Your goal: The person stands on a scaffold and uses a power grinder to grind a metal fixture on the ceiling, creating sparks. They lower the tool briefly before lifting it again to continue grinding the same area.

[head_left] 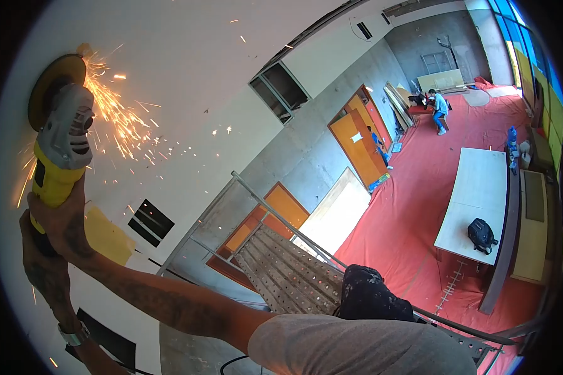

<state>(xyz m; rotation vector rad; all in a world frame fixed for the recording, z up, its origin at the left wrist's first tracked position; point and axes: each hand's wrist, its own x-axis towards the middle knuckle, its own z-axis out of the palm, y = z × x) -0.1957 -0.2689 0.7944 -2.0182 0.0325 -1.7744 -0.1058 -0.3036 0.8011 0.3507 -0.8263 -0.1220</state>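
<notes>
A yellow and grey angle grinder (pixel 65 134) is raised at the upper left, its round disc (pixel 39 94) against the white ceiling surface (pixel 181 75). Bright sparks (pixel 116 119) spray from the disc's edge. My right hand (pixel 62 215) is wrapped round the grinder's yellow body, its arm coming from a grey sleeve. Just beside it, my left hand (pixel 37 250) grips the rear part of the tool, its fingers partly hidden. A watch (pixel 74 335) is on the left wrist.
A perforated metal scaffold platform (pixel 281 269) with rails (pixel 281 219) lies below. Dark openings (pixel 150 223) show in the ceiling. On the red-covered floor (pixel 413 219) are a white table (pixel 472 194) with a black backpack (pixel 481 235), a seated person (pixel 440 109) and another person (pixel 380 147) near an orange door (pixel 356 147).
</notes>
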